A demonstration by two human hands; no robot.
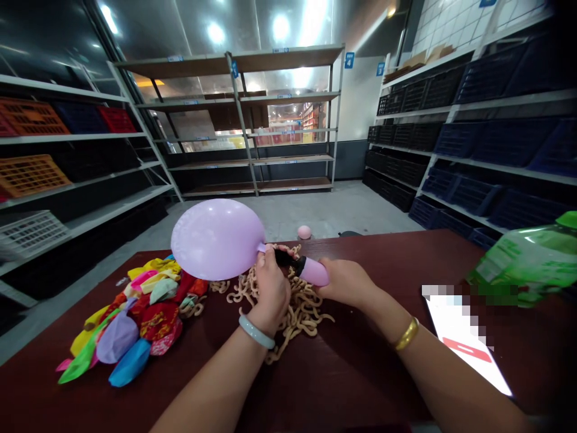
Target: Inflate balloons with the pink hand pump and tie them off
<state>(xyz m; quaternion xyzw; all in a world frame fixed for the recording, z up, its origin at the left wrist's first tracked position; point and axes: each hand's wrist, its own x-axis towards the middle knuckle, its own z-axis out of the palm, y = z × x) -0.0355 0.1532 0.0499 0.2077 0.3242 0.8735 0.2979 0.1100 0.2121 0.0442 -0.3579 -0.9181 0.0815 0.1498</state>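
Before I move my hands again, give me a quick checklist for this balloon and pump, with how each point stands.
1. Left hand pinching the neck of the purple balloon: ok.
2. Right hand closed on the pink end of the pump: ok.
3. Neck fully over the pump's tip: cannot tell, fingers hide it.
4. Purple balloon apart from the flat balloons: cannot tell, they overlap in this view.
5. Nothing lying under the pump: not ok, tan curly pieces are there.
6. Phone apart from both hands: ok.
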